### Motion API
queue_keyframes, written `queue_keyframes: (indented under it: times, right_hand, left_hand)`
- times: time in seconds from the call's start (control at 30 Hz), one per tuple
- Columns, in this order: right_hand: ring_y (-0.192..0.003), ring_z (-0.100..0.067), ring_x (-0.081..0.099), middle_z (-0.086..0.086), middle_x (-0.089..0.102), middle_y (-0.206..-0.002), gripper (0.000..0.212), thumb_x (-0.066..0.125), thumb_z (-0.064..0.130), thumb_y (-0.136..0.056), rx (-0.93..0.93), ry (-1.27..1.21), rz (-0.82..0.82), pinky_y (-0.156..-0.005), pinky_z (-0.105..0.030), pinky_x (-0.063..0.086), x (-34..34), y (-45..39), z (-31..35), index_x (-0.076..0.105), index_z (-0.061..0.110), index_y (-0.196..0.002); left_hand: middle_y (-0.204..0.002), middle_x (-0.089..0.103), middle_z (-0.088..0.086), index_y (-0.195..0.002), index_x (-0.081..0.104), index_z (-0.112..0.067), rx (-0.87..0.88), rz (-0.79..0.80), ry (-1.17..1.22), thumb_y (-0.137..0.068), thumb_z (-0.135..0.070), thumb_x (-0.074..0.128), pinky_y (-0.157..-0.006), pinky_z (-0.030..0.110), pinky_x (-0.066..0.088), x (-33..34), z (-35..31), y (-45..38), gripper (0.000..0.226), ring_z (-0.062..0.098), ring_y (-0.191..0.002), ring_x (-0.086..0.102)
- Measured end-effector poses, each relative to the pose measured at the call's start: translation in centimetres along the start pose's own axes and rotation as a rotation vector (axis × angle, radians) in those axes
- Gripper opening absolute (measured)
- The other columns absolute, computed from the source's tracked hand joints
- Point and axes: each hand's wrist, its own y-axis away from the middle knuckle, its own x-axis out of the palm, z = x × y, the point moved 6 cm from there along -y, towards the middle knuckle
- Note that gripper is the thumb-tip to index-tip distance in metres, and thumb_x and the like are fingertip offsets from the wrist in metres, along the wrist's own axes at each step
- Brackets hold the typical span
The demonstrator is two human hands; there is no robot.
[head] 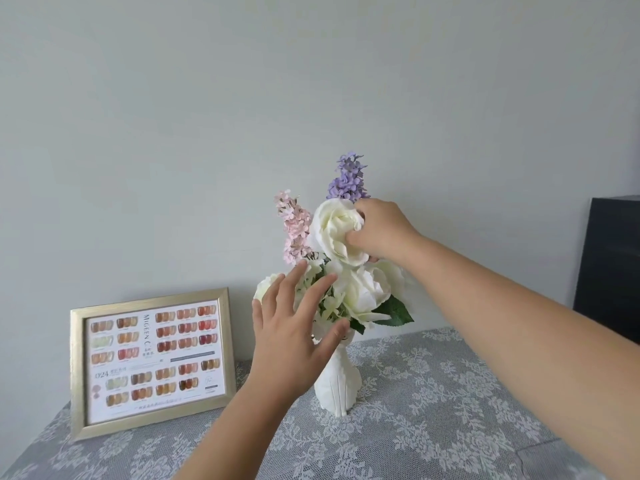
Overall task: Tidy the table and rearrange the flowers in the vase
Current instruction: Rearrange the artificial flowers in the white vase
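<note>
A white ribbed vase (337,382) stands on the lace-covered table (433,410), holding white roses, a pink sprig (296,230) and a purple sprig (348,178). My right hand (381,230) grips the topmost white rose (334,225) from its right side, fingers pressed into the petals. My left hand (294,334) is spread open in front of the lower blooms and the vase neck, fingertips touching the white flowers and holding nothing. Lower white roses (363,296) and green leaves (394,311) show between my hands.
A gold-framed nail colour chart (152,362) leans against the wall at the left of the table. A dark box or cabinet (613,265) stands at the right edge. A plain grey wall is behind the flowers.
</note>
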Motion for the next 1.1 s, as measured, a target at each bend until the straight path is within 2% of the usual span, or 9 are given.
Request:
queue_keyframes:
  times: [0.17,0.27,0.57,0.67,0.8,0.87,0.97,1.03,1.1]
  right_hand:
    - [-0.044,-0.014,0.052,0.0,0.056,-0.08,0.039,0.057,0.026,-0.068,-0.048,0.007,0.138,-0.041,-0.024,0.042,-1.0,-0.2,1.4,0.041,0.037,-0.102]
    - [-0.067,-0.013,0.061,0.005,0.055,-0.107,0.052,0.059,0.033,-0.073,-0.051,-0.066,0.249,-0.047,-0.024,0.049,-0.3,-0.3,2.0,0.045,0.048,-0.121]
    - [-0.074,-0.02,0.066,-0.005,0.059,-0.118,0.053,0.071,0.027,-0.083,-0.038,-0.007,0.405,-0.054,-0.027,0.057,2.5,-0.6,1.1,0.054,0.025,-0.132]
    - [-0.076,-0.018,0.066,0.004,0.052,-0.129,0.054,0.072,0.028,-0.082,-0.052,-0.012,0.324,-0.056,-0.028,0.056,2.5,-0.5,1.1,0.054,0.024,-0.133]
    - [-0.079,-0.025,0.067,-0.002,0.067,-0.092,0.031,0.066,0.02,-0.08,-0.056,0.015,0.386,-0.07,-0.042,0.06,3.3,0.4,0.9,0.068,0.018,-0.111]
    - [-0.091,-0.02,0.067,0.005,0.063,-0.103,0.04,0.068,0.028,-0.081,-0.047,0.003,0.418,-0.075,-0.038,0.059,2.4,0.8,0.7,0.063,0.024,-0.121]
    - [-0.091,0.004,0.057,0.02,0.056,-0.116,0.053,0.068,0.049,-0.082,-0.027,-0.219,0.254,-0.074,-0.019,0.045,-1.3,1.0,-0.6,0.054,0.034,-0.13]
    - [-0.077,0.007,0.058,0.013,0.064,-0.11,0.03,0.065,0.044,-0.085,0.066,-0.457,0.053,-0.067,-0.019,0.04,-3.2,1.7,-3.3,0.061,0.036,-0.115]
    - [-0.086,0.0,0.059,0.002,0.062,-0.123,0.022,0.059,0.031,-0.091,0.207,-0.54,-0.005,-0.075,-0.025,0.042,-2.9,3.0,-6.8,0.06,0.036,-0.112]
  left_hand:
    - [-0.158,0.013,-0.016,-0.141,0.03,-0.053,-0.011,0.016,-0.019,-0.086,-0.072,0.036,-0.112,0.058,0.023,-0.2,0.3,-0.1,0.058,0.023,-0.145,0.019]
    - [-0.159,0.012,-0.016,-0.14,0.03,-0.053,-0.011,0.019,-0.026,-0.086,-0.073,0.034,-0.114,0.056,0.021,-0.1,0.4,-0.1,0.058,0.021,-0.145,0.02]
    - [-0.158,0.013,-0.015,-0.139,0.032,-0.053,-0.01,0.023,-0.041,-0.085,-0.073,0.035,-0.114,0.053,0.022,0.0,0.3,-0.3,0.057,0.022,-0.143,0.022]
    - [-0.158,0.013,-0.015,-0.139,0.03,-0.054,-0.013,0.022,-0.043,-0.085,-0.072,0.036,-0.115,0.052,0.022,0.0,0.3,-0.3,0.057,0.022,-0.143,0.022]
    - [-0.159,0.012,-0.014,-0.14,0.031,-0.054,-0.007,0.029,-0.061,-0.086,-0.071,0.038,-0.115,0.052,0.022,0.2,0.2,-0.3,0.057,0.023,-0.143,0.022]
    - [-0.159,0.013,-0.014,-0.14,0.032,-0.053,0.0,0.018,-0.063,-0.086,-0.071,0.039,-0.114,0.053,0.023,0.1,0.3,-0.3,0.057,0.025,-0.143,0.023]
    - [-0.16,0.013,-0.012,-0.141,0.034,-0.052,-0.02,-0.016,-0.059,-0.085,-0.072,0.038,-0.113,0.057,0.024,-0.1,0.6,0.1,0.059,0.028,-0.144,0.019]
    - [-0.161,0.006,-0.012,-0.141,0.031,-0.054,-0.043,-0.045,-0.071,-0.084,-0.074,0.036,-0.113,0.062,0.019,-0.1,0.5,0.4,0.061,0.029,-0.148,0.008]
    - [-0.162,-0.004,-0.013,-0.142,0.024,-0.057,-0.072,-0.079,-0.055,-0.081,-0.078,0.034,-0.115,0.066,0.007,0.0,0.4,0.7,0.065,0.028,-0.15,-0.009]
